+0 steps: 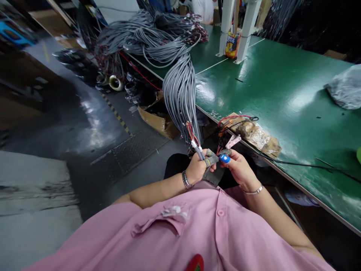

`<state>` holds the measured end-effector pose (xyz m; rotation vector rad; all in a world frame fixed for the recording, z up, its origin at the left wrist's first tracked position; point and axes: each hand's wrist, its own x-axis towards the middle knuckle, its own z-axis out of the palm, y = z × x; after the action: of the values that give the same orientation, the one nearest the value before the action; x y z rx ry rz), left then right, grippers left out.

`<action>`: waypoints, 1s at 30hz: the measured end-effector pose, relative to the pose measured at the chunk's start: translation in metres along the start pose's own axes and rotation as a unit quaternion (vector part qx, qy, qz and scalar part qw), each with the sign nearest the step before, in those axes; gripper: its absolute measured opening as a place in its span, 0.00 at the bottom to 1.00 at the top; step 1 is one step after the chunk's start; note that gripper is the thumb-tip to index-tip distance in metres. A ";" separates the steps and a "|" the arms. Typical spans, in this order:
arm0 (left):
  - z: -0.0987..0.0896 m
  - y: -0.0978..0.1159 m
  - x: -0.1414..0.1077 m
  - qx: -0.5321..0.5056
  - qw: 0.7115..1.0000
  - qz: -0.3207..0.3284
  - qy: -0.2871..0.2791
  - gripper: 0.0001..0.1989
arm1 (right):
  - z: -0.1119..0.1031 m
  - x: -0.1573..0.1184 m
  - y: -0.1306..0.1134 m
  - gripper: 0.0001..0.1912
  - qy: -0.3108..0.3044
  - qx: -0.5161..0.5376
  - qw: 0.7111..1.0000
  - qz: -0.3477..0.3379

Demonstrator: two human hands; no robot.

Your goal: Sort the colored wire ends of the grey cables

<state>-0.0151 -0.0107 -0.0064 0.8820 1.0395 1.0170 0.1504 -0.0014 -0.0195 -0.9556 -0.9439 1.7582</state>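
We have the green table (pixel 282 86) spreading from the far middle to the near right, and over its left edge hangs a thick grey cable bundle (pixel 180 86), far from our hands and a little left. On the table's near edge sits a tape-wrapped block (pixel 258 137), far and right of our right hand (pixel 239 169). Our left hand (pixel 199 167) is closed around short grey cables (pixel 200 153), their long axis running away from us and slightly left, coloured wires (pixel 189 131) at the far end. The left hand is the nearer one, as it grips them; the right is just beside, to the right, its fingertips drawn in toward the left's. Between them stand thin red wires (pixel 218 150); we cannot tell whether the right fingers are clamped on these or merely near. A blue piece (pixel 225 158) covers the right thumb's tip. The cables' near ends are hidden by our left fingers, and what lies between the fingertips is too small and dark to make out.
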 end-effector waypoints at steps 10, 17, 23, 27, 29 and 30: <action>-0.002 0.005 0.000 0.032 0.998 -0.022 -0.044 0.15 | 0.004 -0.003 -0.001 0.11 0.031 -0.024 0.999 -0.018; 0.008 0.006 -0.003 -0.025 1.000 0.003 0.019 0.14 | 0.009 -0.003 0.001 0.11 0.057 -0.007 0.998 -0.037; 0.009 0.011 0.000 -0.043 0.998 0.005 0.036 0.15 | 0.002 -0.001 -0.001 0.12 0.031 0.032 0.998 -0.037; 0.009 0.013 0.000 -0.047 0.998 0.004 0.034 0.15 | -0.018 0.009 0.002 0.22 0.018 0.128 0.992 0.009; 0.011 0.014 0.000 -0.053 0.998 0.004 0.026 0.15 | -0.024 0.017 0.004 0.26 0.032 0.156 0.987 0.025; 0.012 0.014 0.000 -0.053 0.998 0.005 0.023 0.15 | -0.026 0.022 0.005 0.25 0.037 0.160 0.986 0.026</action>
<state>-0.0070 -0.0080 0.0099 0.7809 1.0100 1.0954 0.1650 0.0223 -0.0389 -0.8336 -0.5706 1.8363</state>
